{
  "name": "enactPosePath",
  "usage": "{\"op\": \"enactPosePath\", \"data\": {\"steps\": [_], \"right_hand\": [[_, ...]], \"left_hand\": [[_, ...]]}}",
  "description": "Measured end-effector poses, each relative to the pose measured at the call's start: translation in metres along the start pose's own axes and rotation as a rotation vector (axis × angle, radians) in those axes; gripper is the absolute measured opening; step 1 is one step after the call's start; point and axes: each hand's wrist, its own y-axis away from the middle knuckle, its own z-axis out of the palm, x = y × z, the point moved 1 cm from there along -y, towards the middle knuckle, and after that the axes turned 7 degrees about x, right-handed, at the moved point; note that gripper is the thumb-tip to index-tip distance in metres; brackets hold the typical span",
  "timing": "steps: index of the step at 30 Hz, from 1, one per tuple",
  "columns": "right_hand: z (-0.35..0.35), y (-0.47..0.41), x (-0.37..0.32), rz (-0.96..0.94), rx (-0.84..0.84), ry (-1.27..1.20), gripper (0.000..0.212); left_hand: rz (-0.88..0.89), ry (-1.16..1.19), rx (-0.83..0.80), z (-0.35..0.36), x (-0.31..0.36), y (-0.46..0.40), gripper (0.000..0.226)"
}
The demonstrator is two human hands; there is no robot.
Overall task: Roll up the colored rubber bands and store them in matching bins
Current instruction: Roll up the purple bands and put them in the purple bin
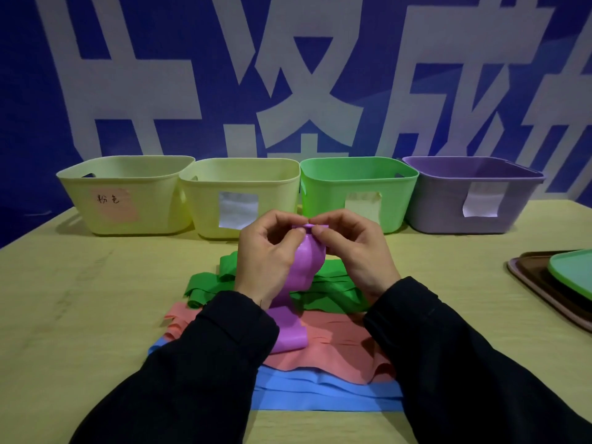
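dark sleeves frame a purple band (306, 267), held up over the green band (333, 283), pink band (336, 341) and blue band (320, 392) heaped on the table (96, 299). left hand (266, 257) and right hand (349, 248) both pinch its top edge, fingers curled, starting the roll. a loose pinch could let it spring open. behind, the purple bin (474, 200), green bin (358, 193) and two yellow bins (179, 193); their contents are hidden.
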Motion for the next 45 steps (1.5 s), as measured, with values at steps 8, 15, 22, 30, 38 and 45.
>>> {"op": "enactPosePath", "data": {"steps": [8,15,22,30,38,45], "right_hand": [[-0.003,-0.001,-0.003,0.016,0.036,-0.080,0.023],[-0.005,0.000,-0.003,-0.001,0.003,-0.105,0.022],[-0.003,-0.002,-0.003,0.001,0.025,-0.051,0.012],[-0.004,-0.002,0.002,-0.112,0.079,0.038,0.020],[-0.005,-0.002,-0.001,-0.096,0.059,0.032,0.025],[-0.003,0.002,0.001,-0.012,-0.036,-0.003,0.023]], "left_hand": [[-0.030,0.049,-0.096,-0.004,0.006,0.001,0.010],[0.006,0.074,-0.082,-0.003,0.006,-0.003,0.031],[-0.025,0.092,-0.060,-0.002,0.009,-0.003,0.025],[-0.049,0.060,-0.048,-0.001,0.009,0.000,0.024],[-0.035,-0.031,-0.071,-0.002,0.008,0.001,0.021],[0.036,-0.061,-0.053,-0.004,0.012,0.000,0.035]]}}
